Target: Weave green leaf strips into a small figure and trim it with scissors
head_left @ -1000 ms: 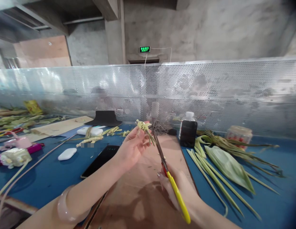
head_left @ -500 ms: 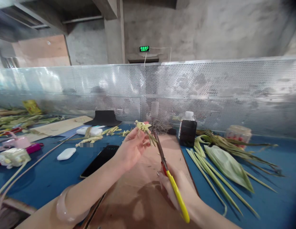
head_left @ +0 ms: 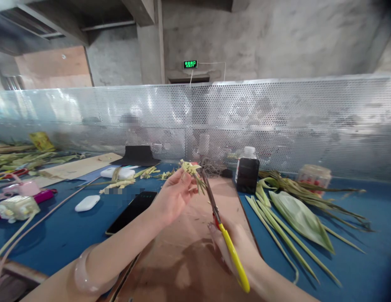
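Observation:
Between the fingertips of my left hand (head_left: 176, 193) is a small woven piece of pale green plant strips (head_left: 190, 168), its loose ends hanging down to the right. My right hand (head_left: 229, 243) is closed round scissors (head_left: 228, 247) with yellow and red handles. The metal blades point up and away, with their tips right beside the strip ends; whether they touch is too small to tell. Both hands are held above a brown board (head_left: 182, 251).
Long green leaf strips (head_left: 283, 235) and a broad leaf (head_left: 302, 220) lie at right, near a dark-labelled bottle (head_left: 247, 170) and a clear jar (head_left: 315, 178). Left are a black phone (head_left: 132, 212), a white earphone case (head_left: 87, 203) and cables. A perforated metal screen (head_left: 277, 121) stands behind.
Very little differs. The scissor tips have shifted slightly left, and the piece in my left hand has turned a touch. The camera view has moved slightly.

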{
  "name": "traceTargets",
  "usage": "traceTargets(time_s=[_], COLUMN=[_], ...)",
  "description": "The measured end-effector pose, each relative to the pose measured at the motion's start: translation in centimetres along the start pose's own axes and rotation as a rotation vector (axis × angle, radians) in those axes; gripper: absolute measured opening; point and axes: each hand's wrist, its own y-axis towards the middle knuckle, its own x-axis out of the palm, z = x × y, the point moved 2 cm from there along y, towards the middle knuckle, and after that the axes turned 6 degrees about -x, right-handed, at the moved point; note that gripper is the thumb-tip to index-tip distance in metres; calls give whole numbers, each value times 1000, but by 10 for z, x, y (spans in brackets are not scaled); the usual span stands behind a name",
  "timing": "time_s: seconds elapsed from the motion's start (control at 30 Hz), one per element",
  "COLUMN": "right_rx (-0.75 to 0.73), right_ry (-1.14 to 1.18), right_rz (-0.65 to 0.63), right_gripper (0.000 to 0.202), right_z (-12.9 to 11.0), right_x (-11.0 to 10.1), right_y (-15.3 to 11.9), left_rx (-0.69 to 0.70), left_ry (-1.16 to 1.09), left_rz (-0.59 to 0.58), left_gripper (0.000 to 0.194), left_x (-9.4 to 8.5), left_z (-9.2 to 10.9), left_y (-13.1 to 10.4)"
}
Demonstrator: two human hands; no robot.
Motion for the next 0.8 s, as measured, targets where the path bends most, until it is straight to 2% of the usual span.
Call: traceTargets(time_s=[0.3,0.8], right_rx=[-29,-10], right_ry=[-16,-21], right_rz=[16,35], right_gripper=[26,30], right_z=[2,10], right_x=[1,4], right_y=[-2,0], left_rx=[9,19], left_ry=[-5,35], left_rz=[5,-5], left_gripper=[17,4], left_x=[-2,-2], left_z=[0,1], left_y=[0,1])
